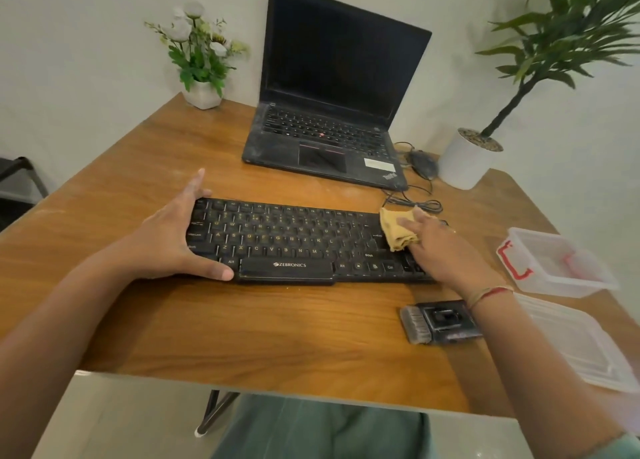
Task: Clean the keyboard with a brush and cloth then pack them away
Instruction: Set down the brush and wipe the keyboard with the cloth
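Note:
A black keyboard point(294, 240) lies across the middle of the wooden table point(242, 327). My left hand point(173, 240) clamps its left end, thumb on the front edge and fingers over the back edge. My right hand point(446, 251) presses a folded yellow cloth point(396, 228) onto the keys at the right end. A black brush point(438, 322) with grey bristles lies flat on the table just in front of the keyboard's right end, under my right wrist.
An open clear plastic box point(554, 261) with red latches stands at the right, its lid point(581, 348) nearer the front edge. A black laptop point(329, 112), a mouse point(422, 162) with its cable, a flower pot point(202, 93) and a potted plant point(467, 161) stand at the back.

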Motion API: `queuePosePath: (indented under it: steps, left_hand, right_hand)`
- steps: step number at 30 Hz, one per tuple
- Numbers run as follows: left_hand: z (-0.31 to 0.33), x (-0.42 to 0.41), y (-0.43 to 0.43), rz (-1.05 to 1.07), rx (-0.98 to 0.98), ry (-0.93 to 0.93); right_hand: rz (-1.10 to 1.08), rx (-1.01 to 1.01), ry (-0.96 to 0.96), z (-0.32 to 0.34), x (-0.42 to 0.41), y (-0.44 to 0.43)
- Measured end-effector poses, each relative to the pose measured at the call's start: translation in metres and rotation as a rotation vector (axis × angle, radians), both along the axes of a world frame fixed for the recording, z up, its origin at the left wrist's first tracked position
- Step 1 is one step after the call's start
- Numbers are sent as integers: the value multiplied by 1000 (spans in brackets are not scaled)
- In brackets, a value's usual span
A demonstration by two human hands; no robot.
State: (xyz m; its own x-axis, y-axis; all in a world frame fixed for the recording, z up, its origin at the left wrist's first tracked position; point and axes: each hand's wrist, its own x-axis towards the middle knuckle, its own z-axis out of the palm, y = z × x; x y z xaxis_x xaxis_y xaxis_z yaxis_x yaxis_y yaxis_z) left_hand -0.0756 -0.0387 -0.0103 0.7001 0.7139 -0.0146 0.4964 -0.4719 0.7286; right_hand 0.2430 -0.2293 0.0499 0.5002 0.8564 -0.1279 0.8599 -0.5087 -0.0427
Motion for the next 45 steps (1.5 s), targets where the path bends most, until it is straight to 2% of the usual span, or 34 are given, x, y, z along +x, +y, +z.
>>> queuePosePath:
  steps: [3, 8, 11, 14, 16, 20, 22, 25, 26, 31, 36, 38, 42, 45]
  left_hand:
    - [0, 0, -2, 9, 7, -1]
    - [2, -1, -4, 26, -5, -6]
    - [3, 0, -4, 27, -10, -5]
    - [4, -1, -4, 25, -2, 2]
    - [4, 0, -4, 27, 2, 8]
    - [4, 0, -4, 31, 2, 12]
    - [4, 0, -4, 31, -5, 8]
    - [4, 0, -4, 37, -7, 9]
    - [4, 0, -4, 39, -3, 12]
    - [2, 0, -2, 39, -1, 4]
    - [1, 1, -2, 44, -2, -2]
    - [0, 1, -1, 45, 5, 4]
    - [1, 1, 0, 48, 1, 16]
    - [0, 0, 0, 49, 10, 14]
  right_hand:
    - [-32, 61, 122, -13, -11, 7]
    - [224, 106, 259, -23, -54, 20]
    - [259, 77, 144, -22, -43, 17]
    - [33, 60, -37, -20, -16, 20]
    - [-64, 78, -3, -21, -14, 27]
    - [150, 123, 141, -24, -35, 31]
    - [150, 133, 98, -20, -25, 26]
    - [-59, 161, -69, -16, 2, 19]
    - [-103, 166, -69, -17, 4, 19]
    - [154, 170, 121, -22, -14, 17]
    - [-119, 126, -201, -12, 2, 11]
    - [-63, 147, -165, -17, -10, 16]
    - [125, 172, 37, -16, -17, 13]
    - [-3, 145, -106, -8, -1, 8]
